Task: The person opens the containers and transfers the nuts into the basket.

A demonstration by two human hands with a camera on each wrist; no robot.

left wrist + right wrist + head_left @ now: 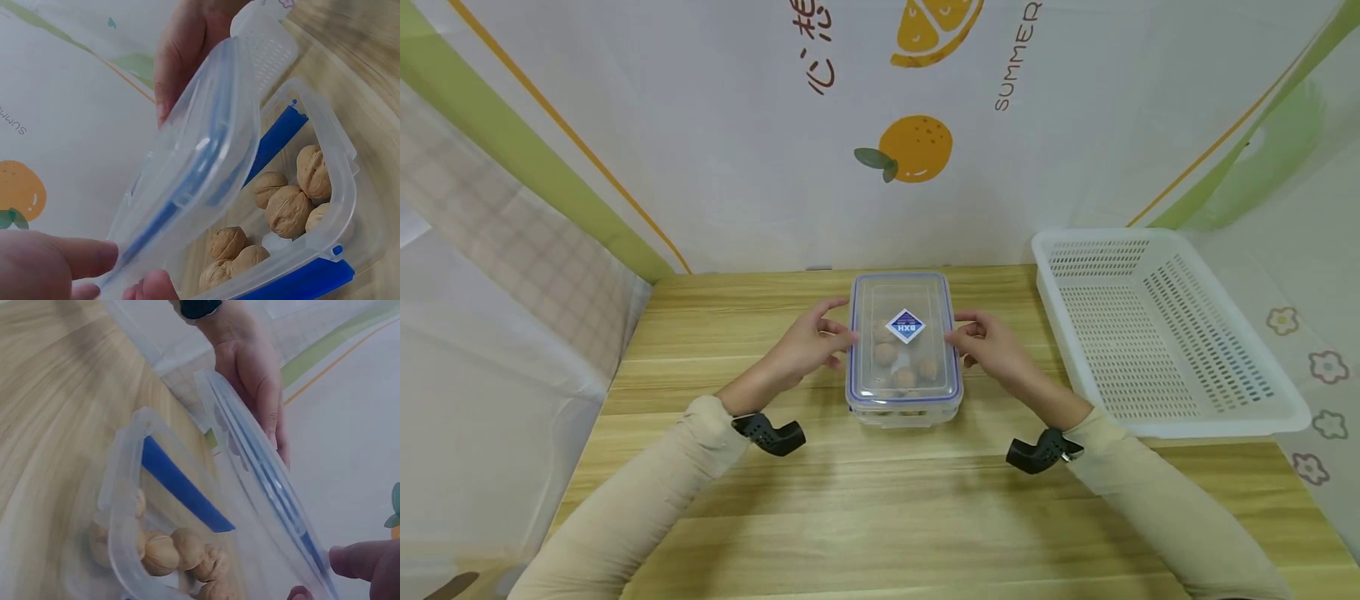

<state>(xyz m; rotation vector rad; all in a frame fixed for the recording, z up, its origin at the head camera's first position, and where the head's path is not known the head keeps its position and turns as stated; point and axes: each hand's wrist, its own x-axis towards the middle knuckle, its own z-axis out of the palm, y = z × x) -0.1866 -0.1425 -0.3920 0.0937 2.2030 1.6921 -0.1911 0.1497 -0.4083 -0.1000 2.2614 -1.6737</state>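
Note:
Both hands hold a clear lid [902, 292] with a blue seal by its two long sides. My left hand [812, 340] pinches its left edge and my right hand [988, 343] its right edge. The wrist views show the lid [187, 144] tilted up over a clear plastic box [122, 531], apart from the box's near rim. Inside the box lie several walnuts [289, 211], seen dimly through the lid from above. Blue side clips [306, 281] hang along the box. A diamond-shaped label [906, 326] is on the lid.
A white perforated basket [1067, 333] stands to the right on the wooden table [880, 517]. A white cloth with orange prints [917, 150] hangs behind the table's back edge. More pale cloth hangs at both sides.

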